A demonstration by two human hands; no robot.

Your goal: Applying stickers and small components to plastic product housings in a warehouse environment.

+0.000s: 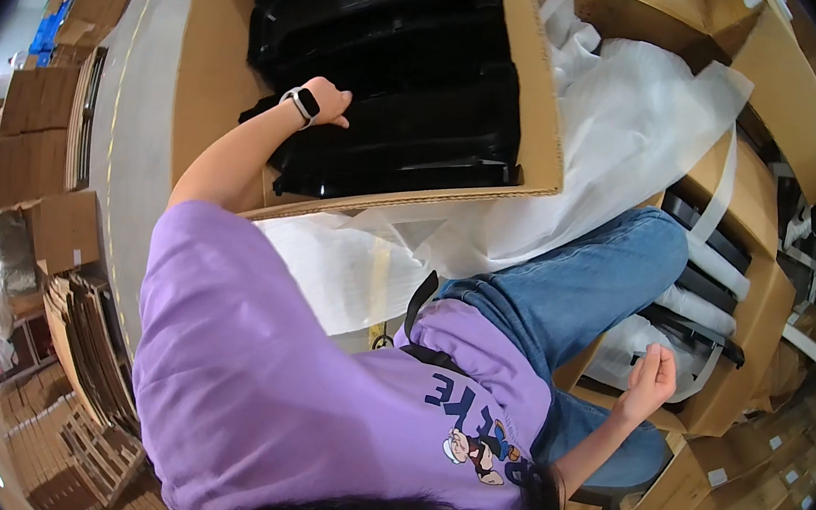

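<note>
My left hand (328, 102) reaches into an open cardboard box (363, 204) and is closed at the edge of a glossy black plastic part (408, 119). A watch with a pale band sits on that wrist. Behind the hand lies another long black plastic part (375, 15), nearly filling the box with the first. My right hand (651, 378) hangs in the air over my bent leg, fingers curled together, with nothing visible in them. It is nearest to a second open box (731, 383) of black parts wrapped in white foam (702, 309).
A large white foam sheet (636, 105) drapes from the boxes over the first box's right side and my knee. More cartons (754, 486) stand at the lower right. Flattened cardboard (81, 339) and a wooden pallet (104, 447) are at the left, past a yellow floor line.
</note>
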